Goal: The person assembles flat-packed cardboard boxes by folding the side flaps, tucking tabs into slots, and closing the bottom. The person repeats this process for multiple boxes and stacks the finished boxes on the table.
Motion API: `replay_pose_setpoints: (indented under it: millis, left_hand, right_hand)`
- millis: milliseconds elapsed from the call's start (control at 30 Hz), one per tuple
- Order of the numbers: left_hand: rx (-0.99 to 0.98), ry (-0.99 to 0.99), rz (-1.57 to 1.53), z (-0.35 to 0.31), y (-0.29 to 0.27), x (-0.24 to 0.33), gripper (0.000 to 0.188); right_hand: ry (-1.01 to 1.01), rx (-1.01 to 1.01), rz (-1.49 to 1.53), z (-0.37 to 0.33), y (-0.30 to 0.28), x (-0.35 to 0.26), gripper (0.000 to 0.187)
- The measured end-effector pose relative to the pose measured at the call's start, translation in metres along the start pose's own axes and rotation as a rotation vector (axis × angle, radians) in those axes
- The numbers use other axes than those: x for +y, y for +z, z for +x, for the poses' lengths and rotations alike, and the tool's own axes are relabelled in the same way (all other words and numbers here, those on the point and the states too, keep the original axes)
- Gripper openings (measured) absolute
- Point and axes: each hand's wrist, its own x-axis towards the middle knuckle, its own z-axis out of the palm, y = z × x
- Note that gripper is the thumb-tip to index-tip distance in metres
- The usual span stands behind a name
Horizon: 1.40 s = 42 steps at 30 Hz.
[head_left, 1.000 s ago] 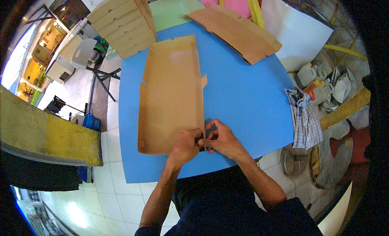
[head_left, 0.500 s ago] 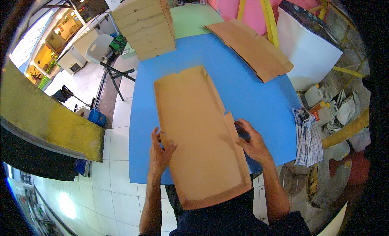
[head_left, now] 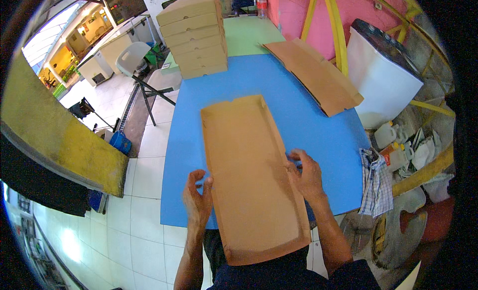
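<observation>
An unfolded cardboard box (head_left: pixel 249 175) lies lengthwise over the near edge of the table, its low side walls raised and its near end overhanging toward my body. At its left wall is my left hand (head_left: pixel 198 198), fingers bent and apart from the thumb, which is up against the edge. My right hand (head_left: pixel 307 178) pinches the right wall around the middle, thumb toward the inside and fingers outside. Farther right on the table rests another flat, creased cardboard piece (head_left: pixel 316 78).
A stack of closed cardboard boxes (head_left: pixel 196 38) stands at the far left of the blue table (head_left: pixel 244 73). A checked cloth (head_left: pixel 376 183) hangs at the right edge. Beyond it are plastic jugs (head_left: pixel 386 135) and a white bin-like appliance (head_left: pixel 378 80). A folding chair (head_left: pixel 132 58) stands left.
The small flap that stuck out at the box's right wall now lies in line with it. My right hand has closed on that wall. The whole view has shifted slightly.
</observation>
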Motion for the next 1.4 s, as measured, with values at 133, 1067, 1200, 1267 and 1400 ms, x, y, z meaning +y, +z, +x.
replay_pose_setpoints:
  millis: [133,1067,1200,1267,1400]
  left_hand:
    - [-0.015,0.082,-0.032,0.015,0.005,-0.012,0.051]
    - [-0.098,-0.151,-0.243,0.019,-0.014,-0.037,0.020]
    - [-0.192,-0.232,-0.297,0.028,-0.005,-0.030,0.024]
    - [-0.215,-0.281,-0.264,0.025,-0.006,-0.026,0.027]
    - [-0.203,-0.396,-0.266,0.022,-0.008,-0.023,0.026]
  right_hand:
    - [0.059,-0.022,0.186,0.005,0.014,0.014,0.058]
    - [0.200,0.062,0.335,0.014,0.011,0.038,0.035]
    - [0.111,-0.088,0.209,0.024,0.025,0.036,0.034]
    - [0.221,-0.176,0.338,0.021,0.026,0.031,0.037]
    - [0.327,-0.251,0.413,0.019,0.029,0.019,0.039]
